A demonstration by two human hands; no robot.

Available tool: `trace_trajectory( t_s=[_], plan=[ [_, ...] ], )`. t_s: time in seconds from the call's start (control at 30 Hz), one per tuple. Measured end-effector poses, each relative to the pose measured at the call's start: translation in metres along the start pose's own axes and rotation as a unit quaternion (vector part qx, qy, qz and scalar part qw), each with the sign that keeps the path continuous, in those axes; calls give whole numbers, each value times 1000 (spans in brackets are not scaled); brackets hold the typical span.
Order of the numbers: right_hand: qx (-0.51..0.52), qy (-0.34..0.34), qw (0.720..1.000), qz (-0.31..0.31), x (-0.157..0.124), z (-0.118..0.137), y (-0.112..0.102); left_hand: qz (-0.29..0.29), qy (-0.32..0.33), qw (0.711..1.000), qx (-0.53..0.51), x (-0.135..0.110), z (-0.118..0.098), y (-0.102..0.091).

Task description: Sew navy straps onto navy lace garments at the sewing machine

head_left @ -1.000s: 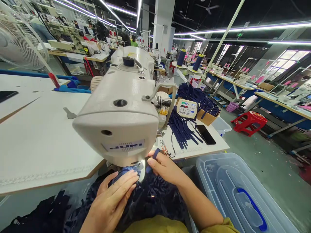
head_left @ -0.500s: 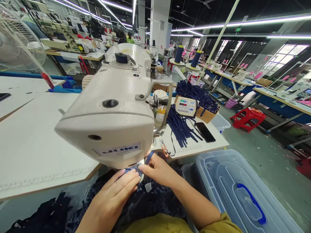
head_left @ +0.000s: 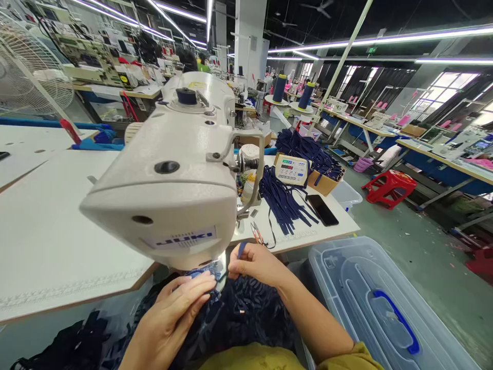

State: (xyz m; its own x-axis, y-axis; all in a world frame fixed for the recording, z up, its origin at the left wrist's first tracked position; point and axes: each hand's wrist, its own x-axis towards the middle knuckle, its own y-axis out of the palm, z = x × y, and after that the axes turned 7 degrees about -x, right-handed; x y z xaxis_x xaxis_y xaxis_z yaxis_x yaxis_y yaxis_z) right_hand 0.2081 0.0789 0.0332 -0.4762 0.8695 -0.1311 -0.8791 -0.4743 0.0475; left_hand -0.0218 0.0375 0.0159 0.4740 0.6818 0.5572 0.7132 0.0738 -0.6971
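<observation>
A white Juki sewing machine (head_left: 173, 174) fills the middle of the view and hides its needle. Dark navy fabric (head_left: 246, 318) lies under the machine head and spills toward me. My left hand (head_left: 175, 313) presses on the fabric just below the machine head, fingers curled together on the cloth. My right hand (head_left: 258, 264) sits to the right of the head, fingers pinched on a short navy strip (head_left: 241, 250) that stands up between them.
Navy strips (head_left: 283, 200), a control panel (head_left: 291, 170), a black phone (head_left: 322, 209) and small snips (head_left: 257, 234) lie on the white table (head_left: 57, 241). A clear plastic bin lid with a blue handle (head_left: 385, 308) sits at my right. A fan (head_left: 26, 72) stands far left.
My right hand has drawn the navy strip back a little, away from the machine head. My left hand's fingers have curled tighter on the fabric. The view has shifted slightly.
</observation>
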Motion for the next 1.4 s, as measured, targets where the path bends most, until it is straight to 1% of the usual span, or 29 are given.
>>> trace_trajectory(
  t_s=[0.07, 0.13, 0.33, 0.57, 0.87, 0.97, 1.03, 1.07, 1.13, 1.2, 1.3, 1.4],
  plan=[
    [-29, 15, 999, -27, 1, -1, 1, -21, -32, 999, -30, -2, 2, 0],
    [-49, 24, 998, -28, 4, -4, 4, -28, -35, 998, -43, -2, 4, 0],
    [-97, -25, 993, -56, 11, -13, 15, 4, 77, 996, 33, 3, 2, -3],
    [-77, -23, 996, -28, 12, -7, 14, 16, 127, 990, 65, 8, 0, -4],
    [-91, -10, 995, -27, 11, 0, 14, 51, 177, 979, 90, 17, -3, -10],
    [-77, -4, 997, -16, 13, -2, 11, 43, 198, 973, 107, 21, -4, -12],
    [-77, -5, 997, -21, 17, -1, 8, 34, 193, 972, 129, 22, -6, -12],
    [-91, -9, 995, -36, 20, 0, 6, 32, 184, 972, 143, 22, -7, -12],
    [-145, -23, 986, -83, 25, 5, 4, 20, 152, 972, 176, 20, -10, -10],
    [-210, -28, 971, -110, 28, 12, 5, 2, 120, 971, 206, 16, -12, -6],
    [-270, -33, 957, -99, 31, 19, 10, -19, 99, 969, 227, 9, -11, 1],
    [-273, -45, 956, -100, 31, 18, 15, -27, 99, 969, 225, 1, -5, 8]
  ],
)
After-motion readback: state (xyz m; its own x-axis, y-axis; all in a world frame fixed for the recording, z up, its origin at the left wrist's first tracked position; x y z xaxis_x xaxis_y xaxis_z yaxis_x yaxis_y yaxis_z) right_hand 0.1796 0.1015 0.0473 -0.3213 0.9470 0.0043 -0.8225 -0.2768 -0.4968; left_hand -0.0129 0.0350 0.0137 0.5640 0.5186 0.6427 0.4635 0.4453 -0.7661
